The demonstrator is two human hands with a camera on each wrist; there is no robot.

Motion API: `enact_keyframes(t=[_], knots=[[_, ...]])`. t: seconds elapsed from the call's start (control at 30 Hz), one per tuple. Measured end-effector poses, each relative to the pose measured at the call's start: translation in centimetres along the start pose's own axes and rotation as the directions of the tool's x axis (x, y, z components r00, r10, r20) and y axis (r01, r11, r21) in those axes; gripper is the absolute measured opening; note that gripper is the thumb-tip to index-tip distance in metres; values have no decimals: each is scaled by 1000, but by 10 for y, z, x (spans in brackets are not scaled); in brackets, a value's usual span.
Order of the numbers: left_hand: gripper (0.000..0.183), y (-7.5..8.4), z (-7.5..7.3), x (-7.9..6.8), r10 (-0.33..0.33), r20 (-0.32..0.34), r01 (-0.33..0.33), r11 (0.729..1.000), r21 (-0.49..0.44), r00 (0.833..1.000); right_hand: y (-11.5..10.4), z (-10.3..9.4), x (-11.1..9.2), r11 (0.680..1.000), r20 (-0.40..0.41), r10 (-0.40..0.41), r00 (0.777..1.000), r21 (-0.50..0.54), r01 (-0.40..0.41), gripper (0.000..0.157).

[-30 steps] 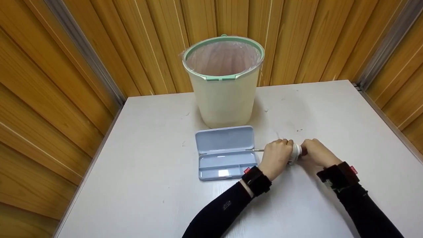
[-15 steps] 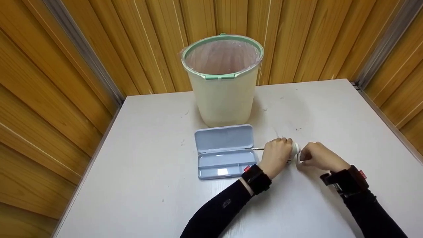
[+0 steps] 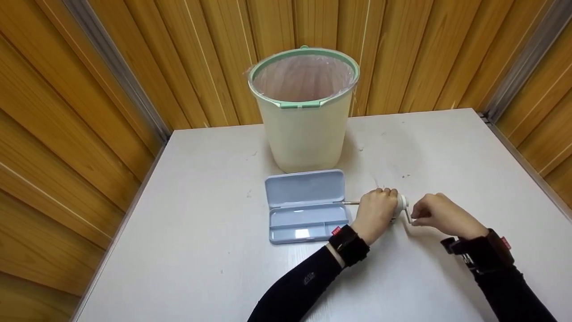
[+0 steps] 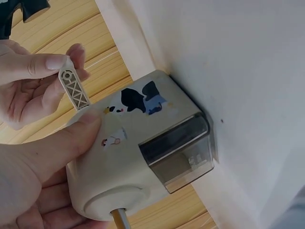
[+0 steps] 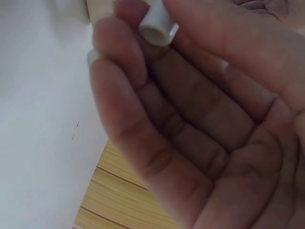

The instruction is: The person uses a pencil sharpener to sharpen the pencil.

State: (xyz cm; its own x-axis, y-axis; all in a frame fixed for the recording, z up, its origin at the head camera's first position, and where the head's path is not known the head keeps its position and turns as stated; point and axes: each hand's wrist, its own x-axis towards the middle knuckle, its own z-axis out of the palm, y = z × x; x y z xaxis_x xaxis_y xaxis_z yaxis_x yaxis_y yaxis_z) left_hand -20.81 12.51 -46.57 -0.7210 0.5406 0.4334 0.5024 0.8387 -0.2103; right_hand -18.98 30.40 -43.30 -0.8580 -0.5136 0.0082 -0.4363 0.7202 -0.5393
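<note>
A hand-cranked pencil sharpener (image 4: 125, 164), off-white with cartoon stickers and a see-through shavings drawer, lies in the left hand (image 3: 376, 211). That hand grips the body, its thumb across the stickered face. Out of the sharpener's round front pokes a pencil (image 4: 120, 218); in the head view it reaches left toward the case. The right hand (image 3: 442, 217) pinches the end of the crank arm (image 4: 75, 88) between thumb and fingers. From the right wrist, the crank's pale tube-shaped knob (image 5: 156, 29) shows between thumb and fingers.
Left of the hands lies a light-blue pencil case (image 3: 295, 218), lid raised, with divided compartments. Behind it stands a cream bin (image 3: 304, 129) with a green rim and a plastic liner. Wood-panelled walls (image 3: 201, 67) border the white table (image 3: 201, 201).
The crank arm has turned, and the right hand has shifted slightly right and down with it. The left hand keeps the sharpener in nearly the same place.
</note>
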Motion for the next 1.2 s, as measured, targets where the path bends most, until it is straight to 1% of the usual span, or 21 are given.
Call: enact_keyframes(t=[0.13,0.3,0.5,0.67,0.8,0.87,1.0,1.2], knots=[[11,1,1,0,9,-20,-8,1000,16,1000,-3,-2,-3,1000,-28,-5,1000,4,5,5],[13,0,0,1,21,13,-21,1000,19,1000,-3,-2,-4,1000,-48,-6,999,8,7,4],[13,0,0,2,36,5,-36,999,21,999,-4,-1,-6,1000,-89,-7,996,0,7,5],[14,-1,0,1,42,27,-43,999,15,999,-8,-3,-6,1000,-155,-6,988,-24,2,6],[14,-1,-1,1,47,38,-47,999,16,998,-11,-4,-6,999,-187,-2,982,-34,-4,6],[14,-1,-2,1,52,34,-53,998,29,998,-12,-4,-6,999,-197,3,980,-37,-11,6],[11,-1,-2,0,63,18,-64,997,52,998,-14,-5,-8,998,-247,1,969,-65,-18,5],[14,0,-1,0,61,8,-61,997,50,998,-14,-8,-5,994,-280,-22,960,-106,-8,6]])
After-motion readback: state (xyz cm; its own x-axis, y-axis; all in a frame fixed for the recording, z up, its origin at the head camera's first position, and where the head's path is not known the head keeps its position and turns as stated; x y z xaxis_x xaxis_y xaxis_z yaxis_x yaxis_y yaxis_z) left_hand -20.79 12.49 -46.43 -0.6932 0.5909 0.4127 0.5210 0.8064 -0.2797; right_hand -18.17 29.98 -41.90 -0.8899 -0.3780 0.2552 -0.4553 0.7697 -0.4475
